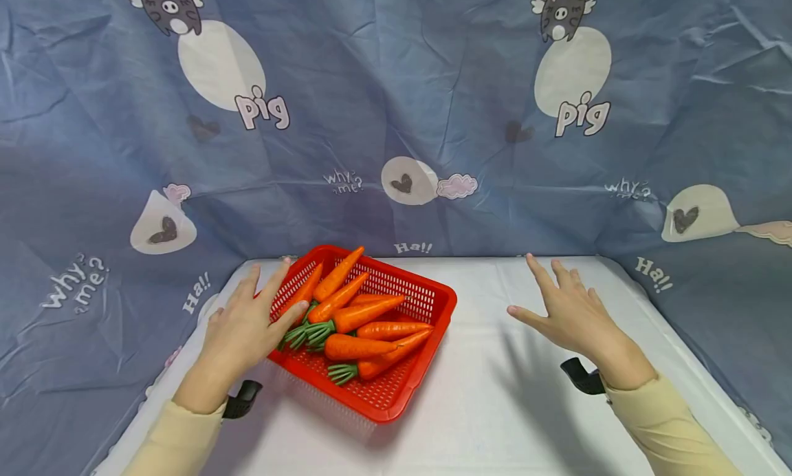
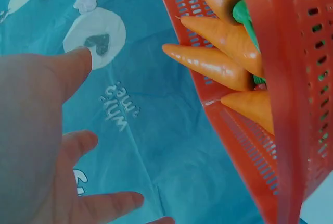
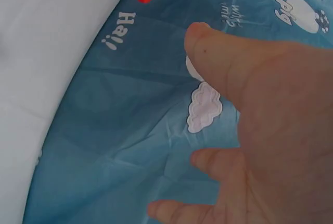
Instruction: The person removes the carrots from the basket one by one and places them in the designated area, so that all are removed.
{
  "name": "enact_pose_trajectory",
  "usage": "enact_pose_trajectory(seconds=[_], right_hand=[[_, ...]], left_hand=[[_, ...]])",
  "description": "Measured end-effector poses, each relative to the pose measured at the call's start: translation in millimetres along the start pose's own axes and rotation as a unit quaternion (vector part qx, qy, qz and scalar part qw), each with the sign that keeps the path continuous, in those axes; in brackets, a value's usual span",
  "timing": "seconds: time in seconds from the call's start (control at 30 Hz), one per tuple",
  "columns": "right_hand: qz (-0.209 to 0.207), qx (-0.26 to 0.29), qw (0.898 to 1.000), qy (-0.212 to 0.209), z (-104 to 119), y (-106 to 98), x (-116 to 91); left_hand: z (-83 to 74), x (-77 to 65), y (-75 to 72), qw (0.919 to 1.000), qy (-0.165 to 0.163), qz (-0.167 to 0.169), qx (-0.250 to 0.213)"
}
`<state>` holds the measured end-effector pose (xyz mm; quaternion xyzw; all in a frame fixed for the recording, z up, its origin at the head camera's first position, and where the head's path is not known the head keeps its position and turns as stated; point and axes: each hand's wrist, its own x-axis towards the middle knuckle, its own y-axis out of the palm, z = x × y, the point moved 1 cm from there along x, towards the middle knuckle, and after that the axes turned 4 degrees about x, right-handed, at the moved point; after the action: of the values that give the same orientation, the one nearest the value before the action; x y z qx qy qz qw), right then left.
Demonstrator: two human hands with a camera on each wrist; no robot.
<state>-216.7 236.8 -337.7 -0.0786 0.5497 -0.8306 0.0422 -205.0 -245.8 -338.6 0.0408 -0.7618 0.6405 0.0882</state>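
The fingers [image 1: 540,273] of both hands are spread wide and nothing is held. The left hand [image 1: 244,325] is held in front of the left side of the basket [image 1: 450,304], whose rim is partly covered by it in the head view; in the left wrist view a gap is seen between thumb and basket, so no contact is judged to be made. The right hand [image 1: 572,318] is held well apart from the basket, over the bare right part of the table [image 1: 470,393], on which its shadow is cast.

In the basket, about eight carrots [image 1: 368,314] are heaped loosely, with most tips turned toward the far right and the green tufts [image 1: 342,373] toward the near left. By their even gloss, they are judged to be imitations: light, fairly stiff, a little slippery and not easily broken. A carrot would best be gripped round its thick orange body; the tufts seem too loose to be trusted. The basket appears to be made of thin plastic, light and slightly springy; it would best be taken by opposite sides of the rim and kept level, since the carrots could roll.

Beyond, the table is bordered by a blue printed cloth [image 1: 346,221].
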Motion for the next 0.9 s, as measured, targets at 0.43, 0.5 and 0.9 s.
enact_pose_trajectory(seconds=[0.43, 0.5, 0.9], right_hand=[[-0.009, 0.006, 0.998, -0.056, 22.1, 7.7, 15.0], [-0.005, 0.012, 0.998, -0.06, 26.4, 8.5, 17.7], [0.023, 0.022, 0.996, -0.083, 48.2, 20.1, 29.9]], left_hand=[[33.5, 1.5, -2.3, 0.9994, -0.024, -0.006, -0.024], [39.9, 2.8, -1.1, 0.9992, -0.022, -0.01, -0.032], [75.1, 4.5, 8.0, 0.9979, -0.032, 0.008, -0.056]])
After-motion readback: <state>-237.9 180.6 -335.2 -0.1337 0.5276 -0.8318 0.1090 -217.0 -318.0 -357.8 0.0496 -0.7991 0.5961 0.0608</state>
